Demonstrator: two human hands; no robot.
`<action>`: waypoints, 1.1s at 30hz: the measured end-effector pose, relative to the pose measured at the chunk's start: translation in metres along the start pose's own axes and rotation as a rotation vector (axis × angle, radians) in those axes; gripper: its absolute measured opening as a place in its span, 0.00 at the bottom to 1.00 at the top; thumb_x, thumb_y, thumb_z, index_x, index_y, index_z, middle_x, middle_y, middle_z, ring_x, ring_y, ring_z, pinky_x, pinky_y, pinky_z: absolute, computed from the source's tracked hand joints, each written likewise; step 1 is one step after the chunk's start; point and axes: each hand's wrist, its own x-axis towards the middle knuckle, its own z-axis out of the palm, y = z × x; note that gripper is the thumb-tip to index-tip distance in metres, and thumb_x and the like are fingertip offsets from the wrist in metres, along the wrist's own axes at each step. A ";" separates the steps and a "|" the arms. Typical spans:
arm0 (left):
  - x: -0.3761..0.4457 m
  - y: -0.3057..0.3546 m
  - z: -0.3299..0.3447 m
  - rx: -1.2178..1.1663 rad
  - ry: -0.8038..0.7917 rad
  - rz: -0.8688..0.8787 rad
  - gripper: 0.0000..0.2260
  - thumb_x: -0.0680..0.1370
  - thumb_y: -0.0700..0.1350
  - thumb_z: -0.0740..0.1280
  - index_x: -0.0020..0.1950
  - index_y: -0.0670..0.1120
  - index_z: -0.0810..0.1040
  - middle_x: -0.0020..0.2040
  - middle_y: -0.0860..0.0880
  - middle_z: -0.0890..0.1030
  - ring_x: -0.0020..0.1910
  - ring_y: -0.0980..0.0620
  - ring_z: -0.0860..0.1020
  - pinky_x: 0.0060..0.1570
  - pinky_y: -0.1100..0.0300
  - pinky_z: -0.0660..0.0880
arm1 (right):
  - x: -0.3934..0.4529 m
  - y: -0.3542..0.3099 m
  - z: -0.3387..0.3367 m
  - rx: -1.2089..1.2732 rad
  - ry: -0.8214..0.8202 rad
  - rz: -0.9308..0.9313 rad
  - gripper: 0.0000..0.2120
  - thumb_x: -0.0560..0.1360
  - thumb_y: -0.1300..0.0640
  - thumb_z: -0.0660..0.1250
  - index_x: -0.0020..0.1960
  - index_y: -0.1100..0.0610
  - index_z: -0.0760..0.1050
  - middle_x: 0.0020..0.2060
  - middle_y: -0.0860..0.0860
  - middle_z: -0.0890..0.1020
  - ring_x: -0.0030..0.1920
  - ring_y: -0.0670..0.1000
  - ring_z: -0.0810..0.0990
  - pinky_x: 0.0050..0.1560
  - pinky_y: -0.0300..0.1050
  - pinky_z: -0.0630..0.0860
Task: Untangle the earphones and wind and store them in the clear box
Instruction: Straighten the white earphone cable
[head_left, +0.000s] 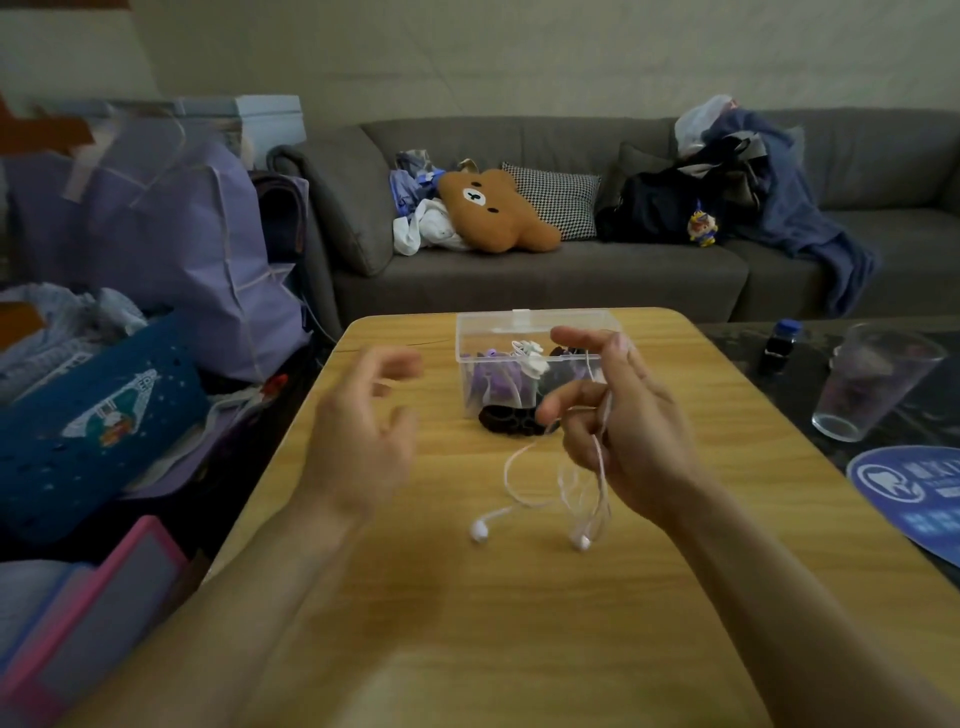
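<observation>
White earphones (524, 499) dangle from my right hand (618, 415), which grips the cord; my left hand (363, 431) hovers released. Winding is underway; next, I loop toward the clear box (537, 358).

Right hand (623, 415) gripping white earphones (540, 499) above counter (519, 623); left hand (363, 431) loose, blurred; clear box (535, 358) near far edge.

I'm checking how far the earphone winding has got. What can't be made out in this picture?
- Head view: left hand is motion-blurred, so its finger pose is unclear.
- Cable of the white earphones vanishes inside the right hand; number of loops hidden.
- Clear box contents: purple and white things, partly behind the right hand, too small to identify.
</observation>
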 end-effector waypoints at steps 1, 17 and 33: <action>-0.006 0.013 0.004 -0.080 -0.145 0.082 0.16 0.77 0.41 0.67 0.63 0.55 0.73 0.56 0.60 0.78 0.58 0.64 0.75 0.58 0.68 0.71 | 0.000 0.003 0.004 -0.008 -0.012 -0.007 0.22 0.86 0.46 0.46 0.65 0.55 0.74 0.33 0.60 0.81 0.21 0.49 0.66 0.22 0.40 0.61; -0.023 0.043 0.033 -0.226 -0.644 -0.161 0.15 0.79 0.47 0.70 0.65 0.53 0.75 0.33 0.50 0.84 0.33 0.49 0.82 0.40 0.52 0.80 | -0.008 0.011 0.026 -0.055 0.023 -0.079 0.26 0.86 0.48 0.48 0.48 0.60 0.80 0.34 0.48 0.80 0.36 0.41 0.78 0.37 0.34 0.75; -0.001 0.013 0.015 -0.477 -0.323 -0.247 0.13 0.84 0.45 0.60 0.51 0.42 0.83 0.42 0.42 0.85 0.26 0.42 0.79 0.23 0.60 0.64 | -0.007 0.011 0.016 -0.124 0.081 0.109 0.24 0.86 0.46 0.47 0.48 0.61 0.73 0.30 0.54 0.82 0.29 0.53 0.80 0.27 0.43 0.75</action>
